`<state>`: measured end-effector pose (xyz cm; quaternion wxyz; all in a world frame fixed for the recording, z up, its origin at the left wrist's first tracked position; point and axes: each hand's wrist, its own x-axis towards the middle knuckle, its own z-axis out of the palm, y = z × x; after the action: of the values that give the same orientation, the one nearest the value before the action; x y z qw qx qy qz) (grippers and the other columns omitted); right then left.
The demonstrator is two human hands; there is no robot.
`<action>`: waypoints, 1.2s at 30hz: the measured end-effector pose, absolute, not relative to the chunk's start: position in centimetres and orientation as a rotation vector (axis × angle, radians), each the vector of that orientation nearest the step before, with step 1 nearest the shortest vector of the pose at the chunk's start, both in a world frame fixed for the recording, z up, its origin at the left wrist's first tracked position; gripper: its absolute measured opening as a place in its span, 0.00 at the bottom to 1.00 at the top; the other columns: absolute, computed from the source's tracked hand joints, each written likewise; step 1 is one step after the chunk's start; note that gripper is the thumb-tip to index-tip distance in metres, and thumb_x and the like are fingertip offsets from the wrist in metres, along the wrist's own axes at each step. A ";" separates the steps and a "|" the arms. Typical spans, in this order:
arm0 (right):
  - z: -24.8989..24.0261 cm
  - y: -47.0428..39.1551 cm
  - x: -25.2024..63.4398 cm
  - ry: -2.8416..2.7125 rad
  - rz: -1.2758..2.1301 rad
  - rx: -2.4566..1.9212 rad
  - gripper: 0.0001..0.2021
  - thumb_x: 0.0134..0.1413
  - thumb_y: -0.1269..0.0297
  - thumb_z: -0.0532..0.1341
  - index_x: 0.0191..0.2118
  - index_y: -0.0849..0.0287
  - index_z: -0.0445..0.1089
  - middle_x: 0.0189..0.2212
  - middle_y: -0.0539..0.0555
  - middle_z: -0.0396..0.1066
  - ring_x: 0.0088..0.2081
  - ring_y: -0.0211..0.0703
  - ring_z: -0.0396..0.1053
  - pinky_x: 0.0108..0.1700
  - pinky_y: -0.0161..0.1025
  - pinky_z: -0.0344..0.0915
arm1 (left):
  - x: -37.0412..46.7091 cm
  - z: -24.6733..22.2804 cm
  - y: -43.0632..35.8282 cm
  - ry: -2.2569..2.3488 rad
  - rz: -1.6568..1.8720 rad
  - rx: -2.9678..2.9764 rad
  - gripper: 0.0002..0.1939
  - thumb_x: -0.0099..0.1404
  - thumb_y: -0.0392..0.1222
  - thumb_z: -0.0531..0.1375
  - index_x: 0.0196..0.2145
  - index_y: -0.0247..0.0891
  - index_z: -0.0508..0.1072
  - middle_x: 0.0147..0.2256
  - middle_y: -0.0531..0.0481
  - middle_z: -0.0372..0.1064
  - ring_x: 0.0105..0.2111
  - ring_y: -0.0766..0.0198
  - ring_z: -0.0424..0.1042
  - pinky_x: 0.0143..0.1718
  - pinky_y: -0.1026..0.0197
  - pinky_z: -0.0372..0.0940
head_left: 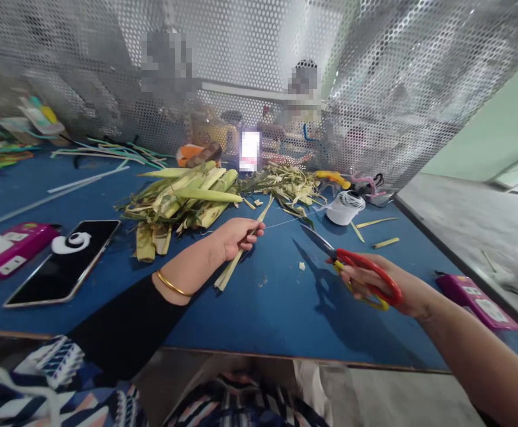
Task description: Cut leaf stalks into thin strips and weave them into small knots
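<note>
My left hand is closed around a thin bundle of pale dried leaf strips, held slantwise above the blue table. From that bundle a fine white thread runs to a white spool of thread at the right. In my right hand is a pair of scissors with red and yellow handles. Their blades point up and left and end close to the thread, apart from the bundle. Whether the blades touch the thread, I cannot tell.
A pile of husks lies behind my left hand, with shredded strips beside it. A phone and a magenta power strip sit at left; another magenta power strip is at right. A perforated metal panel stands behind the table.
</note>
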<state>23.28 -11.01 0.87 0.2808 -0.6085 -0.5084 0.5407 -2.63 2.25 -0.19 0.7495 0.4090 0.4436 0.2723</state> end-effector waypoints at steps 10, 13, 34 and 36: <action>1.0 -7.6 20.4 -1.295 1.534 -1.571 0.29 0.36 0.37 0.65 0.33 0.60 0.66 0.25 0.48 0.64 0.21 0.30 0.57 0.25 0.34 0.60 | -2.6 -0.5 2.2 0.961 0.608 0.934 0.10 0.67 0.32 0.50 0.27 0.32 0.64 0.21 0.55 0.58 0.13 0.79 0.47 0.12 0.74 0.39; 0.6 -6.6 19.9 -1.227 1.496 -1.589 0.27 0.37 0.39 0.66 0.32 0.60 0.66 0.22 0.46 0.63 0.18 0.29 0.55 0.24 0.34 0.59 | -2.6 -0.6 2.0 0.949 0.599 0.956 0.11 0.67 0.33 0.50 0.27 0.32 0.64 0.22 0.55 0.58 0.13 0.79 0.47 0.12 0.74 0.40; 1.5 -4.5 18.5 -1.783 0.270 -1.775 0.16 0.52 0.49 0.58 0.33 0.55 0.75 0.30 0.55 0.73 0.30 0.45 0.68 0.30 0.39 0.59 | -3.5 1.6 1.9 0.866 0.584 0.962 0.11 0.66 0.33 0.51 0.26 0.34 0.66 0.22 0.53 0.63 0.18 0.74 0.60 0.18 0.70 0.57; 1.1 -3.2 16.1 -1.529 0.796 -1.557 0.19 0.48 0.45 0.60 0.33 0.57 0.75 0.26 0.53 0.70 0.25 0.39 0.64 0.27 0.37 0.58 | -3.1 1.3 1.4 0.846 0.599 1.063 0.12 0.66 0.34 0.51 0.26 0.33 0.67 0.21 0.53 0.63 0.17 0.74 0.60 0.17 0.71 0.55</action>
<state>16.07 -3.21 1.06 0.3979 -0.6149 -0.6039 0.3143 -3.12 1.37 1.33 0.7369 0.4840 0.3853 0.2726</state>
